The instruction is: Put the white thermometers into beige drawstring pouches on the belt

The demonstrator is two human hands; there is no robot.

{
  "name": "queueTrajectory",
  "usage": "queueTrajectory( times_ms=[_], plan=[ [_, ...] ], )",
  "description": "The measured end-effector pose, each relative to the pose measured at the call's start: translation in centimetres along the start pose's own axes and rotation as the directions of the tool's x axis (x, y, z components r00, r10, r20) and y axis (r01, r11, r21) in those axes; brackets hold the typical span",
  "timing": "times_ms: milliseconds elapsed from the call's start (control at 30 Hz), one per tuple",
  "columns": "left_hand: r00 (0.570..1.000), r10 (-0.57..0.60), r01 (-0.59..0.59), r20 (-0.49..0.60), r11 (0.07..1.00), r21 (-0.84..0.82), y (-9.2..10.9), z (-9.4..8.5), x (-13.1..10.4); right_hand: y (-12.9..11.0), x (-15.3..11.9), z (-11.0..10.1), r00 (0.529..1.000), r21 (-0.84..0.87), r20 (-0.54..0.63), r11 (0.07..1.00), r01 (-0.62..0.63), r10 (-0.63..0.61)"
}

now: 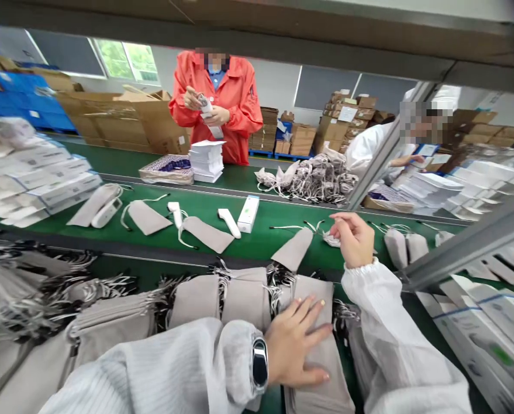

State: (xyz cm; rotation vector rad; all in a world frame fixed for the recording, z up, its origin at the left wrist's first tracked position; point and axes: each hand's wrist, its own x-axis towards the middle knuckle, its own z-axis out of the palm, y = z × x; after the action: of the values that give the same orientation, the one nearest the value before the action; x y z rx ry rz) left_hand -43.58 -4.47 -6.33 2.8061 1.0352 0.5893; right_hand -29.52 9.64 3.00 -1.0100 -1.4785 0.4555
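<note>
My left hand (295, 351) lies flat with its fingers spread on a pile of grey drawstring pouches (321, 397) at the near side. Over the green conveyor belt (252, 250), my right hand (355, 237) is closed, thumb and fingertips drawn together; what is between them, if anything, cannot be made out. A crumpled grey piece (332, 239) shows just left of that hand, partly hidden by it. Beside it, a single grey pouch (294, 248) lies across the belt's near edge with its cords pointing away from me.
White handheld devices (230, 223), a white box (249, 214) and more pouches (148, 217) sit on the belt. White boxes (33, 172) are stacked at left. A metal post (395, 144) slants at right. Across the belt, a person in red (235, 109) holds a small item.
</note>
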Motion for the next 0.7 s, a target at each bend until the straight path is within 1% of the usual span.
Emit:
queueTrajectory(
  times_ms=[33, 67, 100, 133, 167, 233, 267, 300, 333, 367, 400, 433, 467, 500, 533, 567, 633, 667, 700],
  plan=[
    [1.000, -0.024, 0.024, -0.006, 1.000, 0.013, 0.0, -0.4, -0.8, -0.2, -0.7, 0.9, 0.995, -0.023, 0.099, 1.000, -0.002, 0.004],
    [0.999, -0.035, 0.035, -0.007, 0.999, 0.026, -0.1, -1.0, -1.2, -0.4, -1.2, 2.1, 0.979, -0.037, 0.204, 0.999, -0.004, 0.011],
    [0.999, -0.037, 0.037, -0.003, 0.999, 0.037, -0.3, -1.6, -1.4, -0.6, -1.6, 3.5, 0.951, -0.051, 0.309, 0.999, 0.002, 0.014],
    [0.999, -0.045, 0.045, -0.004, 0.998, 0.045, -0.7, -2.2, -1.2, -0.9, -1.8, 5.3, 0.908, -0.078, 0.418, 0.997, 0.027, 0.008],
    [0.998, -0.061, 0.062, -0.017, 0.997, 0.053, -1.1, -2.8, -0.9, -1.1, -1.8, 7.4, 0.845, -0.131, 0.536, 0.988, 0.081, 0.002],
    [0.988, -0.129, 0.136, -0.088, 0.988, 0.071, -2.5, -3.6, 0.1, -1.3, -1.3, 12.3, 0.687, -0.273, 0.726, 0.929, 0.249, 0.029],
    [0.973, -0.184, 0.195, -0.137, 0.978, 0.078, -3.3, -3.8, 0.6, -1.3, -0.9, 14.8, 0.621, -0.339, 0.781, 0.881, 0.330, 0.068],
    [0.955, -0.234, 0.252, -0.181, 0.965, 0.080, -4.1, -3.8, 1.0, -1.1, -0.5, 17.3, 0.584, -0.395, 0.804, 0.835, 0.384, 0.113],
    [0.939, -0.272, 0.293, -0.210, 0.953, 0.077, -4.9, -3.8, 1.3, -0.7, -0.1, 19.5, 0.570, -0.442, 0.806, 0.800, 0.406, 0.156],
    [0.930, -0.293, 0.315, -0.221, 0.946, 0.074, -5.5, -3.6, 1.4, -0.2, 0.3, 21.5, 0.576, -0.481, 0.794, 0.779, 0.402, 0.194],
    [0.926, -0.305, 0.327, -0.223, 0.942, 0.070, -6.0, -3.5, 1.4, 0.3, 0.6, 23.0, 0.587, -0.511, 0.778, 0.768, 0.386, 0.223],
    [0.925, -0.308, 0.330, -0.223, 0.941, 0.069, -6.4, -3.3, 1.3, 0.8, 0.8, 24.1, 0.594, -0.536, 0.765, 0.757, 0.373, 0.249],
    [0.926, -0.303, 0.325, -0.224, 0.943, 0.069, -6.5, -3.3, 1.2, 1.3, 1.0, 24.7, 0.600, -0.551, 0.754, 0.754, 0.357, 0.268],
    [0.927, -0.298, 0.321, -0.229, 0.945, 0.069, -6.6, -3.3, 1.0, 1.7, 1.2, 24.8, 0.605, -0.556, 0.746, 0.759, 0.339, 0.277],
    [0.926, -0.294, 0.317, -0.235, 0.946, 0.069, -6.5, -3.3, 0.9, 1.9, 1.5, 24.5, 0.615, -0.552, 0.739, 0.771, 0.318, 0.276],
    [0.927, -0.286, 0.311, -0.242, 0.948, 0.069, -6.3, -3.4, 0.8, 1.9, 1.9, 23.7, 0.629, -0.544, 0.730, 0.786, 0.296, 0.269],
    [0.936, -0.254, 0.276, -0.243, 0.959, 0.059, -6.0, -3.7, 0.7, 1.4, 3.2, 20.9, 0.668, -0.523, 0.702, 0.815, 0.248, 0.248],
    [0.942, -0.237, 0.254, -0.239, 0.966, 0.043, -6.0, -3.8, 0.8, 0.9, 3.9, 18.9, 0.701, -0.478, 0.677, 0.859, 0.186, 0.225],
    [0.946, -0.223, 0.235, -0.233, 0.972, 0.022, -6.0, -3.9, 0.8, 0.2, 4.6, 16.6, 0.741, -0.386, 0.643, 0.917, 0.096, 0.193]
  ],
)
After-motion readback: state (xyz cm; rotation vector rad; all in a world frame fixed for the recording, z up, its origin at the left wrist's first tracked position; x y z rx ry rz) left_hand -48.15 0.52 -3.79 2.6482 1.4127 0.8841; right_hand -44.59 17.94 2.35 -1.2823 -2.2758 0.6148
